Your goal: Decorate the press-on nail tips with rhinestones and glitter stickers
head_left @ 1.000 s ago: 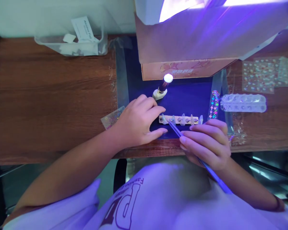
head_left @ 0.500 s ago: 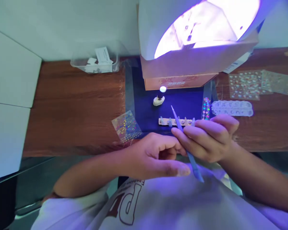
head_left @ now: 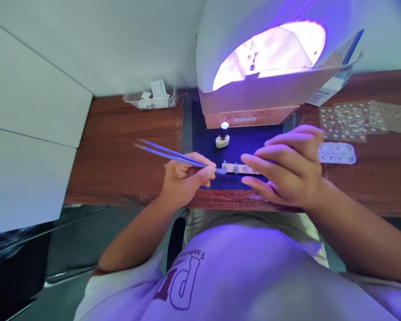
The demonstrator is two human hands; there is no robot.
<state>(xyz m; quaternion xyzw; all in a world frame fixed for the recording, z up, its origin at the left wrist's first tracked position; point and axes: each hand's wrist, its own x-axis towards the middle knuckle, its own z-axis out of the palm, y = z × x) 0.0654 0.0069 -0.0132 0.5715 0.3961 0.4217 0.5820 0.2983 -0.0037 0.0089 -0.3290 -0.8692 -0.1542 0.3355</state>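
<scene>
My left hand (head_left: 187, 178) pinches blue tweezers (head_left: 173, 154) near their joined end, and their two tips point out to the left. Held over the mat's front right part, my right hand (head_left: 287, 169) is empty with its fingers apart. Between the hands lies a pale strip (head_left: 240, 168) bearing several small bluish press-on nails (head_left: 235, 168); its right end is hidden behind my right fingers. Behind the strip a small white bottle (head_left: 222, 141) with a dark cap stands upright on the dark mat (head_left: 203, 120).
A glowing lamp (head_left: 270, 49) sits at the back over a cardboard box (head_left: 254, 117). On the right are a clear case (head_left: 337, 153) and sticker sheets (head_left: 345, 120). A clear plastic tub (head_left: 150, 100) with white pieces stands at the back left.
The tweezers have passed from my right hand to my left, now pointing left. My left hand has moved left and forward; my right hand has opened. The view has shifted somewhat.
</scene>
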